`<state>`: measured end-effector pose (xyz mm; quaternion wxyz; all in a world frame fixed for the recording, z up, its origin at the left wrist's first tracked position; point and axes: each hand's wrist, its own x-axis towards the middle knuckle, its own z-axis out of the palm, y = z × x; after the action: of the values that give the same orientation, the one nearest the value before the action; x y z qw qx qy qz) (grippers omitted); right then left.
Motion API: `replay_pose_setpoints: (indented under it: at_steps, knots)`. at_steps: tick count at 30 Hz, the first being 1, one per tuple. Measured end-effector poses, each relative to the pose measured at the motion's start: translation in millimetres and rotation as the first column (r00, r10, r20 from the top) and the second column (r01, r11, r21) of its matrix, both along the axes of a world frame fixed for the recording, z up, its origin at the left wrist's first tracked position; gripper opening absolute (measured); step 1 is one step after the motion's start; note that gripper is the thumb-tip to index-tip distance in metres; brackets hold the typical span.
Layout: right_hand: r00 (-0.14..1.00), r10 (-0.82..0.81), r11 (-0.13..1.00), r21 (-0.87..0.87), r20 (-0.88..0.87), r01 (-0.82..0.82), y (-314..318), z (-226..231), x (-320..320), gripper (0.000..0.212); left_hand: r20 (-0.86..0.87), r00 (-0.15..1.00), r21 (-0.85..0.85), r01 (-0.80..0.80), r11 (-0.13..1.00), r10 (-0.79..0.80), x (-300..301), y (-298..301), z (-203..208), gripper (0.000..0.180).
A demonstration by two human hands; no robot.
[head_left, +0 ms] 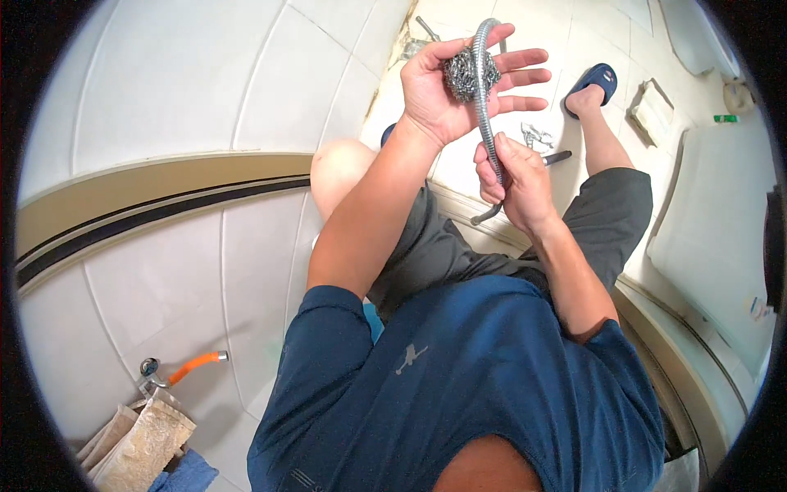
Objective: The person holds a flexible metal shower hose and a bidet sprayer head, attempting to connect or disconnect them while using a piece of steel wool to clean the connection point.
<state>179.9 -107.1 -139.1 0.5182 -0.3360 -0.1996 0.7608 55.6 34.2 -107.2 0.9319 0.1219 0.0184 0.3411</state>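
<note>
My left hand [434,102] is palm up with its fingers spread. A ball of steel wool [460,75] lies in its palm, touching the grey ribbed metal hose [480,82] that passes over it. The upper end of the hose bends behind the fingers of the left hand and is partly hidden. My right hand [529,182] is closed around the lower part of the hose, below the left palm. The hose's dark bent end [485,216] sticks out under the right fist.
On the tiled floor beyond my hands lie a dark-handled object [557,157] and a shiny silver piece [535,136]. My foot in a navy slipper [598,82] stands at the right, near a pale square object [652,113]. A tap with an orange hose [197,366] and towels [143,439] are at lower left.
</note>
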Motion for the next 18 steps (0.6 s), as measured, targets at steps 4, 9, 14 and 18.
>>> replay_pose_setpoints:
  at_steps: [4,9,14,18]
  knots:
    - [0.999,-0.009,1.000,0.025,0.036,0.009,-0.5,-1.0,-0.1,0.041,0.067,0.997,-0.031,0.046,0.998,-0.044,0.8,0.3,-0.5,0.063]
    - [0.995,-0.041,0.997,0.072,0.091,0.034,-1.5,-1.3,0.4,0.037,-0.092,0.996,0.084,0.002,0.996,0.006,5.6,-3.9,1.9,0.086]
    - [0.943,-0.116,0.989,0.127,0.312,0.080,0.7,2.2,-0.1,0.029,0.030,0.998,-0.008,0.054,0.999,-0.053,5.9,-4.2,-4.2,0.068]
    - [0.865,-0.183,0.974,0.203,0.467,0.097,1.3,3.7,-0.8,0.024,-0.131,0.989,0.090,0.088,0.992,-0.076,10.0,-8.7,-10.8,0.083]
